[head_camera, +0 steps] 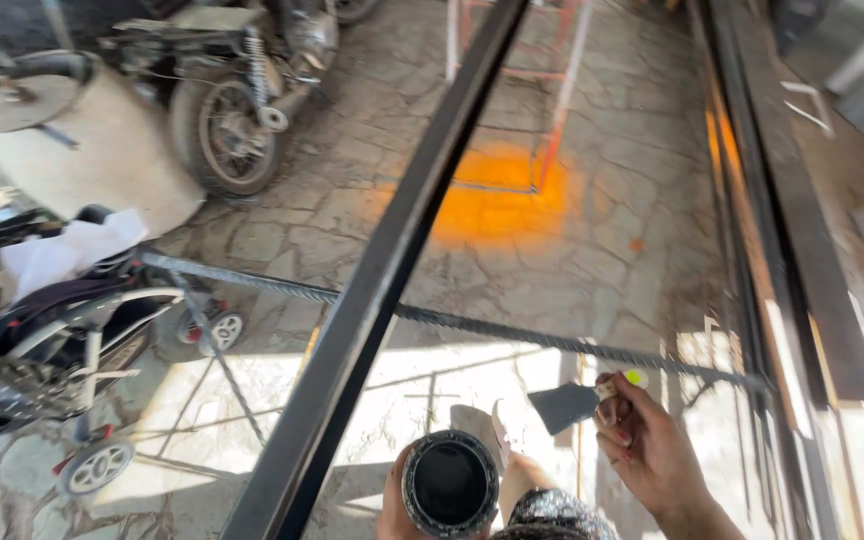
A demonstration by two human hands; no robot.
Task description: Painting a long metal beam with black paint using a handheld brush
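My left hand (392, 505) holds a round can (449, 483) with a dark inside and a crusted rim, low in the head view. My right hand (652, 455) grips a small putty knife (564, 405) by its handle, its dark blade pointing left, just right of the can. A long black square metal tube (382, 270) runs diagonally from the bottom left up to the top centre, close to the can's left side. A twisted steel bar (472, 325) crosses under it from left to right, passing near the putty knife.
A motorcycle (242, 100) is parked at the top left beside a pale drum (102, 150). A stroller (62, 330) stands at left. Long dark metal bars (792, 230) lie along the right. An orange-painted frame (522, 100) stands on the stone floor ahead.
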